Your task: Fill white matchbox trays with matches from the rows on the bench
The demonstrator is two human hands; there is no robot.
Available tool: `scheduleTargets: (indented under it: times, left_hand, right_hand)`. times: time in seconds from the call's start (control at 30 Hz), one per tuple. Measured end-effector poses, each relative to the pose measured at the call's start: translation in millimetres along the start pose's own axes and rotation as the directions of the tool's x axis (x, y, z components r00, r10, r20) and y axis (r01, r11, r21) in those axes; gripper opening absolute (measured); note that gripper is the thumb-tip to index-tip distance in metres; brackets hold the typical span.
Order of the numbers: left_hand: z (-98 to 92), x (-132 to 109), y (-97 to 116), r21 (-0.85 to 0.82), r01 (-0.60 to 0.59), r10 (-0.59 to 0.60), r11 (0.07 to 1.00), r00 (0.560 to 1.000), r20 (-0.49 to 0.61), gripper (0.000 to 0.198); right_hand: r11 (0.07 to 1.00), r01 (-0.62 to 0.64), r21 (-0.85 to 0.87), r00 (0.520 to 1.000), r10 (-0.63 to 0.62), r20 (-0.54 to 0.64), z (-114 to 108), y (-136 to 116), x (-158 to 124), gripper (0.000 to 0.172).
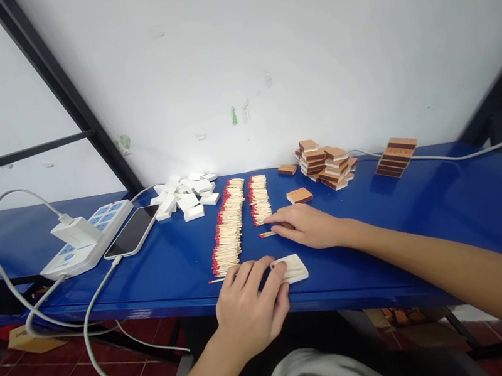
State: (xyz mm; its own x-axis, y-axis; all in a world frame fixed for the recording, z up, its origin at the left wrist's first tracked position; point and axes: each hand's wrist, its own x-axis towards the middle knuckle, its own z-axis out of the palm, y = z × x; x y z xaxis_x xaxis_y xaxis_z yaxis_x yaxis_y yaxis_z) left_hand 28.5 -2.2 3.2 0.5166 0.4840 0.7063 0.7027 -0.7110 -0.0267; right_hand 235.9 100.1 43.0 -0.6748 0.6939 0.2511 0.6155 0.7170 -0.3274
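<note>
My left hand rests at the table's front edge, its fingers on a small white matchbox tray that has a few matches lying in it. My right hand is stretched out over the table, with thumb and index finger slightly apart. Its index fingertip touches the near end of a short row of red-tipped matches. A single match lies by the thumb. Left of that is a longer row of matches, whose nearest end comes close to my left fingers. My right hand's other fingers are partly hidden.
White trays are heaped at the back left. Brown matchbox sleeves stand piled at the back right, with a leaning stack beyond. A phone and a power strip with looping white cables lie on the left.
</note>
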Motion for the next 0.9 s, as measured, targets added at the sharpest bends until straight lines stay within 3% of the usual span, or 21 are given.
scheduleTargets:
  times: [0.47, 0.73, 0.9]
  left_hand:
    - [0.4, -1.6, -0.1, -0.002, -0.001, 0.001, 1.000, 1.000, 0.001, 0.025]
    - [0.6, -2.1, -0.1, -0.006, 0.002, -0.002, 1.000, 1.000, 0.002, 0.024]
    - [0.7, -1.9, -0.5, -0.008, 0.001, -0.001, 1.000, 1.000, 0.002, 0.024]
  right_hand:
    - [0.994, 0.045, 0.097, 0.997, -0.039, -0.064, 4.0, 2.8, -2.0, 0.028]
    - [0.995, -0.025, 0.094, 0.999, 0.029, -0.044, 3.7, 1.4, -0.9, 0.027]
    - [0.978, -0.084, 0.193, 0.996, 0.091, -0.025, 3.5, 1.4, -0.5, 0.027]
